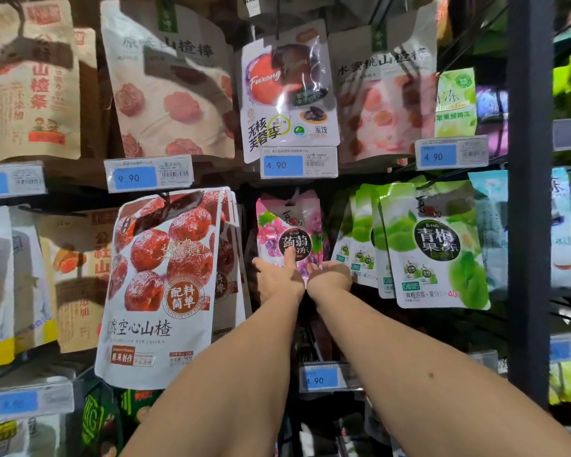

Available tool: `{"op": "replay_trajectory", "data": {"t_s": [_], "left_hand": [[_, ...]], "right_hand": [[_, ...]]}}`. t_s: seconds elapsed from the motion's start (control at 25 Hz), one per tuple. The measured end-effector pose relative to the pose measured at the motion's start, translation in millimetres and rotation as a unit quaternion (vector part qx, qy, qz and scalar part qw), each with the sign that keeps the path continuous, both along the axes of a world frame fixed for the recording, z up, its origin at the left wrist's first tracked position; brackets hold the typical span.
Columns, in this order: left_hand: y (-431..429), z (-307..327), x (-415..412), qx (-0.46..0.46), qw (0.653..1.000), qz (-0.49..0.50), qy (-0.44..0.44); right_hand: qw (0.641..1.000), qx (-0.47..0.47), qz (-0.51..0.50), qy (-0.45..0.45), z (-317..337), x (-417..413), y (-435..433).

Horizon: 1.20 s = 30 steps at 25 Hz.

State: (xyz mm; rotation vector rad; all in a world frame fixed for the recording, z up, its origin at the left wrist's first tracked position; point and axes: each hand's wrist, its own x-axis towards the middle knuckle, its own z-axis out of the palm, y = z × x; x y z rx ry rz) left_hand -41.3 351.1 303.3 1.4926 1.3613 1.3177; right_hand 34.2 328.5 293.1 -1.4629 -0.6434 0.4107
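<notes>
A pink grape konjac jelly pouch (290, 222) hangs on a hook in the middle of the shop rack. Both my arms reach forward to its lower edge. My left hand (277, 275) holds the pouch's bottom left part, thumb laid up across the front of it. My right hand (330, 275) grips the bottom right corner, its fingers hidden behind the pouch.
A large white hawthorn pouch (162, 285) hangs close on the left, green plum jelly pouches (432, 245) on the right. A plum pouch (287, 94) and price tags (299, 163) sit above. A dark upright post (529, 192) stands at the right.
</notes>
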Motion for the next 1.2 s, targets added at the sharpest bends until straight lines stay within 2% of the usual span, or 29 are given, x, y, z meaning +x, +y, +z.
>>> {"op": "replay_trajectory", "data": {"t_s": [0.2,0.28,0.4,0.52,0.64,0.76,0.88,0.96,1.08,1.2], "left_hand": [[-5.6,2.4,-3.1,-0.010,0.999,0.016,-0.028],[-22.5,1.1,-3.5,0.022,0.999,0.031,-0.016],[-51.7,-3.1,-6.4,0.079,0.996,0.029,0.026],[-91.6,-13.3,-20.9,0.112,0.993,-0.006,0.042],[-141.0,-30.0,-52.6,0.106,0.992,-0.064,0.029],[-197.6,-62.8,-88.0,0.083,0.985,-0.137,0.059],[-255.8,-107.9,-114.2,0.079,0.964,-0.228,0.109],[-287.2,-137.0,-119.2,0.086,0.943,-0.289,0.144],[-323.8,-176.7,-116.0,0.114,0.894,-0.386,0.198],[-348.6,-211.9,-104.8,0.135,0.843,-0.456,0.251]], "right_hand": [[1.000,0.008,-0.021,0.020,-6.0,-8.7,-8.5],[0.999,0.007,-0.022,0.042,-7.7,-19.0,-23.7],[0.995,0.014,0.041,0.090,-10.5,-23.7,-57.0],[0.989,0.016,0.072,0.130,-8.3,-25.5,-112.0],[0.991,0.007,0.060,0.120,-20.8,-23.5,-171.2],[0.995,-0.014,0.032,0.098,-37.5,-42.3,-250.9],[0.996,-0.080,0.039,0.020,-62.0,-66.2,-327.8],[0.992,-0.120,0.028,0.010,-83.4,-71.6,-367.2],[0.988,-0.155,0.004,0.025,-116.2,-70.8,-412.9],[0.976,-0.211,-0.032,-0.032,-141.3,-65.6,-452.2]]}}
